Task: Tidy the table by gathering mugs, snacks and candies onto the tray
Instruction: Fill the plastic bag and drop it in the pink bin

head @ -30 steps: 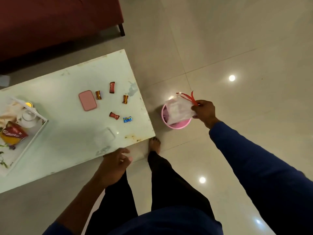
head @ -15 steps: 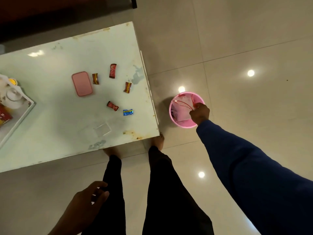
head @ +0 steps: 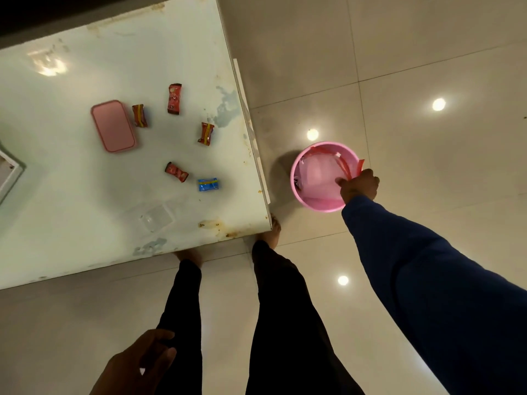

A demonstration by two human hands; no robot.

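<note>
Several wrapped candies lie on the pale table (head: 71,181): a red one (head: 174,98) furthest back, two red-and-yellow ones (head: 139,115) (head: 206,134), another red one (head: 176,171) and a blue one (head: 208,184). Only a white corner of the tray (head: 11,166) shows at the left edge. My right hand (head: 360,187) reaches into a pink bin (head: 296,192) on the floor, pinching the red strip of a white plastic bag (head: 319,175) that sits inside it. My left hand (head: 139,363) hangs by my left leg, fingers loosely apart, holding nothing.
A pink lidded box (head: 113,126) lies left of the candies. A clear plastic piece (head: 156,219) rests near the table's front edge. The bin stands just off the table's right corner, beside my bare feet. Glossy floor tiles spread to the right.
My right hand lowered the white bag into the pink bin. My left hand left the table edge and dropped beside my leg. The view shifted right, so most of the tray left the frame.
</note>
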